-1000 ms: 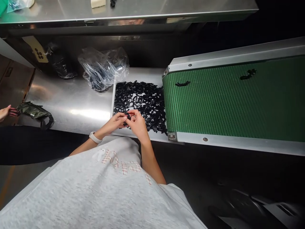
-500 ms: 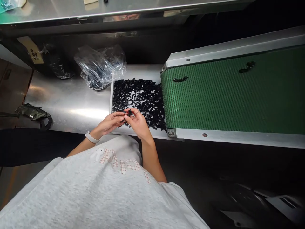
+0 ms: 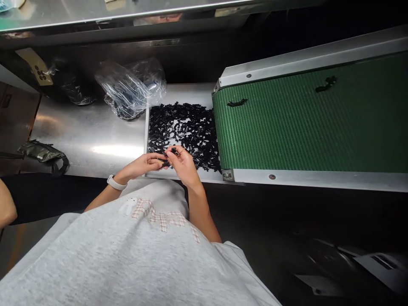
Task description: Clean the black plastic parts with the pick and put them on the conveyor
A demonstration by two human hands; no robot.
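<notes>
Close together over the front of a white tray [image 3: 147, 131], both hands work with small black parts. My left hand [image 3: 145, 165], a white band on its wrist, pinches a small black part [image 3: 165, 163] at its fingertips. In my right hand [image 3: 183, 165], another small black part [image 3: 174, 150] sits between thumb and fingers. Whether the two pieces are joined I cannot tell. Behind the hands, a layer of many similar loose black parts [image 3: 200, 131] covers much of the tray floor.
A green conveyor belt [image 3: 302, 123] with metal side rails adjoins the tray's right side, bearing two black pieces [image 3: 237, 103]. Left of the tray are a clear plastic bag [image 3: 130, 89], a dark wrapped bundle [image 3: 72, 83] and a camouflage pouch [image 3: 41, 151]. Another person's arm [image 3: 6, 204] shows at the left edge.
My left hand has shifted slightly left and down, and more of the black part at its fingertips shows. Another person's arm has come in at the left edge.
</notes>
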